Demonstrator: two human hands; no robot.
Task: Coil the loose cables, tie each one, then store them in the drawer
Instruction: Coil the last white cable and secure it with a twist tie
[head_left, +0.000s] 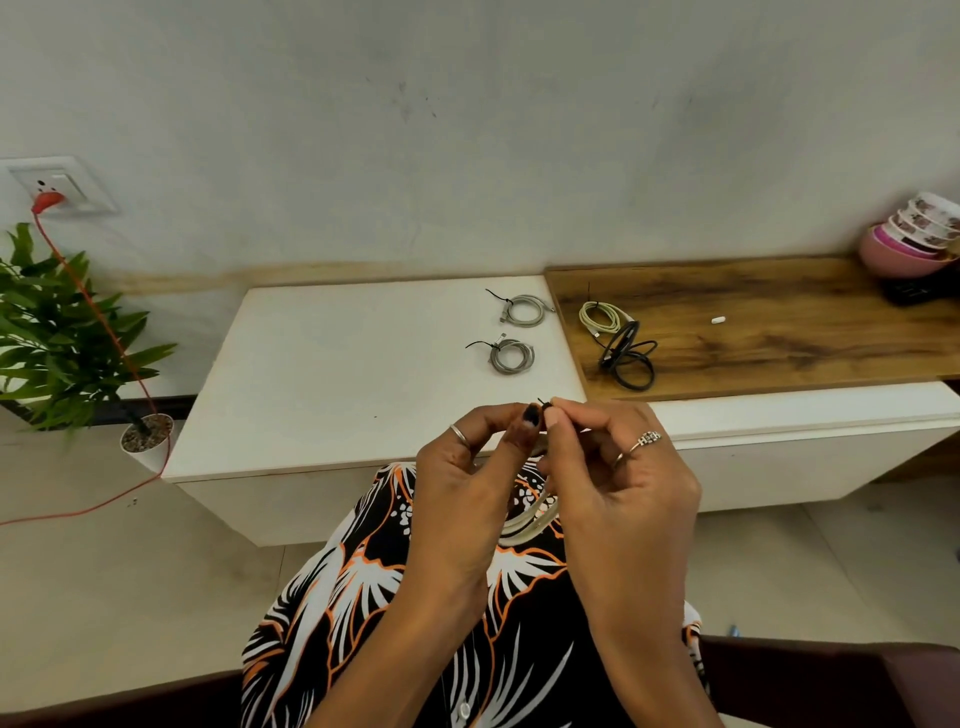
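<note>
My left hand (470, 467) and my right hand (618, 473) meet above my lap, both pinching a small black zip tie (543, 404) at the fingertips. A coiled white cable (530, 522) hangs below between the hands, partly hidden. On the white cabinet top (322, 374) lie two grey coils, each tied with a black tie: one far (525, 310), one near (511, 356). A cream coil with a tie (602, 315) and a looser black cable (629, 358) rest on the wooden counter (779, 332).
A small white cap (718, 320) lies on the wooden counter. Stacked bowls (914, 234) stand at its far right. A potted plant (67, 332) and an orange cord (104, 322) from a wall socket are at the left. No drawer is seen open.
</note>
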